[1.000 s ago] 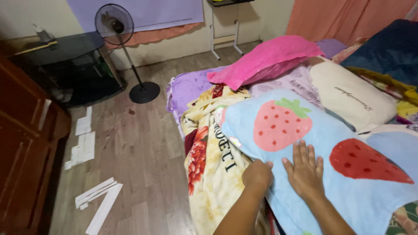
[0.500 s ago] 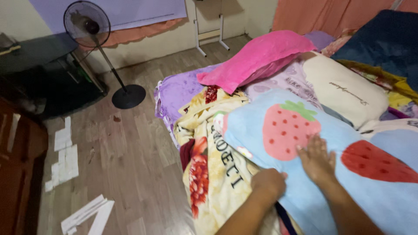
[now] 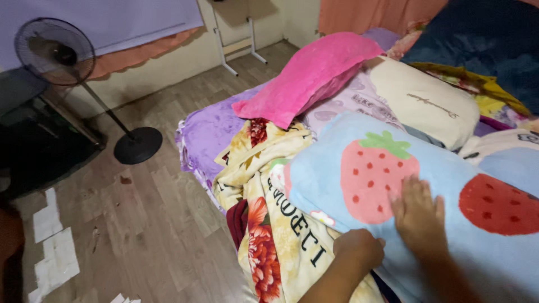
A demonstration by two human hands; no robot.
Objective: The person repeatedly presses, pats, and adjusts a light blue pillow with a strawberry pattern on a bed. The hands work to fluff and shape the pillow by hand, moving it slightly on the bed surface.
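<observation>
Now the right hand (image 3: pixel 418 216) is laid flat, fingers spread, further onto the light-blue strawberry blanket (image 3: pixel 359 174) atop the bed; the left hand (image 3: pixel 358 249) is fisted, bunching its near edge. Smoothing seems underway.

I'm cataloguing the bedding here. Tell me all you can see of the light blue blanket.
The light blue blanket looks soft and fleecy, printed with large red strawberries with green tops. It lies spread over the bed, atop a cream floral blanket. The right hand rests flat on it; the left hand, closed, is at its near edge.
</observation>
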